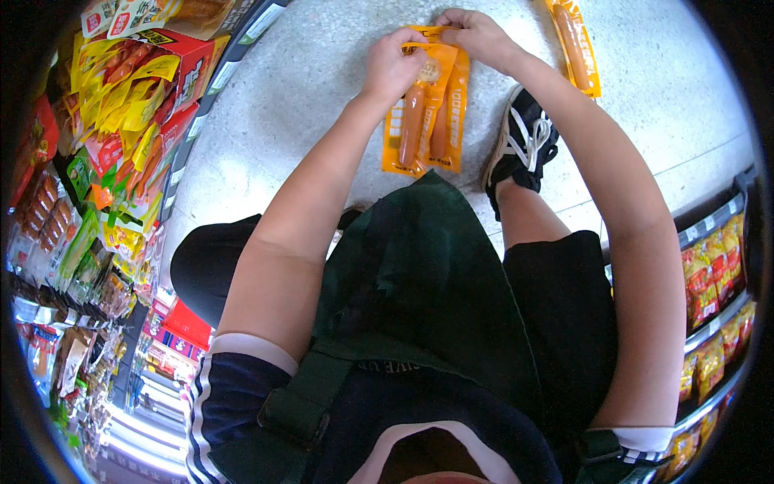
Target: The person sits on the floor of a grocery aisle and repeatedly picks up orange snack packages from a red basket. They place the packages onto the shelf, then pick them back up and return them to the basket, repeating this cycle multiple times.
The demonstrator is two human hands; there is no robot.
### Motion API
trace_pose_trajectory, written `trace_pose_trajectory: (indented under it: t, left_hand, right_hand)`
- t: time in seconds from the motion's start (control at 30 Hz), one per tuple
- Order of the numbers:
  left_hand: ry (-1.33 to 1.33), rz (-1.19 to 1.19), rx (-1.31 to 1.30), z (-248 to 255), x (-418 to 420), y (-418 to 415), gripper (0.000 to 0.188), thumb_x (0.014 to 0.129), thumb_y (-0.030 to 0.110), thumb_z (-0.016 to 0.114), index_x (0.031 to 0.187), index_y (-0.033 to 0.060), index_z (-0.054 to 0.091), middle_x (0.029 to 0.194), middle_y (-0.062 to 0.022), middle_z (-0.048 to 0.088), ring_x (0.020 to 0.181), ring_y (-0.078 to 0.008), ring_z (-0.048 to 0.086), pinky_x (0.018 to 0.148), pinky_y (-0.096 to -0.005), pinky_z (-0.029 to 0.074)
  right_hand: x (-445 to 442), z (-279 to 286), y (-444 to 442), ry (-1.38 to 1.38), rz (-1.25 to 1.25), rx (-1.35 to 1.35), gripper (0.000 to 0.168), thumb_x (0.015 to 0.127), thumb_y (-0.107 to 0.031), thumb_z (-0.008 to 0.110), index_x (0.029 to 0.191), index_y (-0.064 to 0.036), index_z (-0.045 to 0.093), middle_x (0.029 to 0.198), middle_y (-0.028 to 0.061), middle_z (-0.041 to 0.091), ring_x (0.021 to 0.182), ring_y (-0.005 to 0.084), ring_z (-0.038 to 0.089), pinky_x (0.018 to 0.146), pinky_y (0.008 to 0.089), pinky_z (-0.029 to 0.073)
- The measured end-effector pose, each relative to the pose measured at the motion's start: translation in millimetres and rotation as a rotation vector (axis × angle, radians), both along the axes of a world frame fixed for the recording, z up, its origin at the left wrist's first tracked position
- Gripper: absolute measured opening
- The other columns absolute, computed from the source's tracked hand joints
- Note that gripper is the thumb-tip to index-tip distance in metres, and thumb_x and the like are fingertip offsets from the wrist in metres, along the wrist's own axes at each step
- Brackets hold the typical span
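In the head view my left hand (392,68) pinches the top of an orange plastic sausage packet (412,124) between thumb and fingers. It hangs with its clear window facing me, one brown sausage showing. A second orange sausage packet (446,130) lies behind it, overlapped by the first and showing at its right. My right hand (481,41) grips the top edge of this rear packet. Both packets are held over the pale floor, above the tip of the dark green apron (423,260). Another orange sausage packet (577,48) lies apart on the floor at the upper right.
Along the left runs a shelf crowded with packaged snacks, including a red display box (196,66) of yellow packets. Shelves of yellow and red packets (707,284) stand at the right. My black shoe (526,139) rests on the speckled floor (290,133), right of the held packets.
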State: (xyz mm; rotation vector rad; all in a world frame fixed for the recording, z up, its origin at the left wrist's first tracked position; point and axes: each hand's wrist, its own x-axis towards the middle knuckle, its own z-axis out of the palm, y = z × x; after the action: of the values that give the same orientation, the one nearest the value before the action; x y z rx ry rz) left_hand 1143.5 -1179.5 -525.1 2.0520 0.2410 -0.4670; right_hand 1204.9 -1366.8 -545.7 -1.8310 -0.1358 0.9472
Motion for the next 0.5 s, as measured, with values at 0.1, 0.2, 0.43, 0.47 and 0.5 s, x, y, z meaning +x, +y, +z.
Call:
trace_pose_trajectory:
  t: [0.1, 0.2, 0.43, 0.47, 0.5]
  left_hand:
    - [-0.014, -0.027, 0.050, 3, -1, 3, 0.021, 0.082, 0.015, 0.064, 0.101, 0.0061, 0.068, 0.089, -0.0120, 0.070, 0.081, -0.0207, 0.067, 0.077, -0.0320, 0.052]
    - [0.008, -0.019, 0.053, 7, -2, 1, 0.022, 0.082, 0.015, 0.064, 0.102, 0.0068, 0.068, 0.088, -0.0122, 0.070, 0.079, -0.0212, 0.067, 0.075, -0.0327, 0.052]
    - [-0.036, 0.038, -0.003, -1, -8, -3, 0.021, 0.086, 0.017, 0.065, 0.104, 0.0072, 0.067, 0.089, -0.0118, 0.070, 0.079, -0.0211, 0.067, 0.075, -0.0337, 0.052]
    - [-0.044, 0.063, -0.035, 2, -7, -6, 0.021, 0.086, 0.017, 0.065, 0.104, 0.0071, 0.067, 0.089, -0.0119, 0.070, 0.079, -0.0211, 0.067, 0.075, -0.0338, 0.052]
    - [-0.047, 0.063, -0.036, 6, -6, -8, 0.020, 0.086, 0.017, 0.065, 0.104, 0.0070, 0.067, 0.089, -0.0120, 0.070, 0.080, -0.0213, 0.067, 0.075, -0.0336, 0.052]
  right_hand:
    - [-6, 8, 1, -0.074, -0.014, -0.052, 0.020, 0.091, -0.014, 0.057, 0.108, -0.005, 0.062, 0.092, 0.0054, 0.064, 0.088, 0.0131, 0.061, 0.088, 0.0255, 0.047]
    - [-2, 6, -3, -0.005, 0.027, -0.030, 0.022, 0.092, -0.014, 0.055, 0.110, -0.004, 0.062, 0.097, 0.0066, 0.065, 0.091, 0.0138, 0.061, 0.090, 0.0266, 0.047]
    - [-5, 0, -7, 0.018, 0.041, -0.064, 0.027, 0.093, -0.016, 0.056, 0.117, -0.004, 0.062, 0.104, 0.0076, 0.066, 0.098, 0.0150, 0.062, 0.093, 0.0283, 0.046]
    - [-5, 0, -8, 0.054, 0.005, -0.049, 0.028, 0.094, -0.017, 0.056, 0.118, -0.004, 0.062, 0.104, 0.0074, 0.066, 0.098, 0.0152, 0.062, 0.093, 0.0284, 0.046]
    - [-6, -1, -9, 0.090, -0.032, -0.034, 0.029, 0.094, -0.018, 0.056, 0.118, -0.004, 0.061, 0.105, 0.0072, 0.066, 0.099, 0.0153, 0.062, 0.094, 0.0285, 0.046]
